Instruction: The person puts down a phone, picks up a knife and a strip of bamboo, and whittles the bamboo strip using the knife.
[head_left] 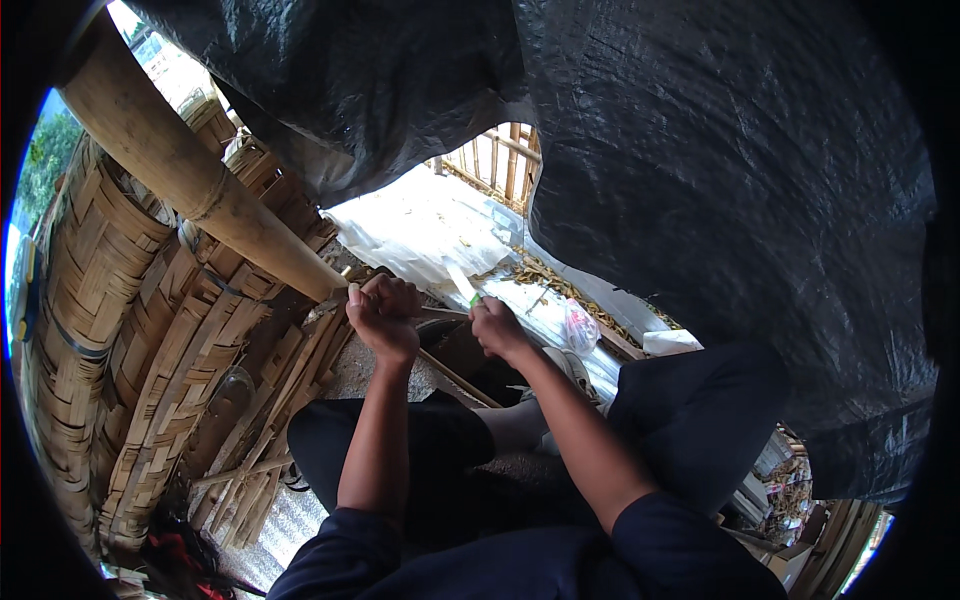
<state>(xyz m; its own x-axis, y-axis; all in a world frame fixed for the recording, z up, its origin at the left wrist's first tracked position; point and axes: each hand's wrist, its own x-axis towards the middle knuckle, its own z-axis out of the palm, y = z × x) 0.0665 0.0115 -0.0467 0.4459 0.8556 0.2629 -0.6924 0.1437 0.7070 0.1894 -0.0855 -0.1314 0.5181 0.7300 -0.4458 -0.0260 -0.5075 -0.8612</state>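
My left hand (385,312) is closed in a fist, thumb up, by the lower end of a thick bamboo pole (225,205). A thin pale strip (440,314), which looks like split bamboo, runs from this fist toward my other hand. My right hand (497,328) is wrapped round the green handle of a knife (461,280). Its light blade points up and away to the left, above the strip. Whether the blade touches the strip I cannot tell. The inside of my left fist is hidden.
Rolled woven bamboo mats (105,260) stand at the left, with split bamboo pieces (290,370) beside them. A black plastic sheet (730,170) hangs at the right and overhead. Beyond my feet lie pale sheeting (415,230) and a clear plastic bag (581,327).
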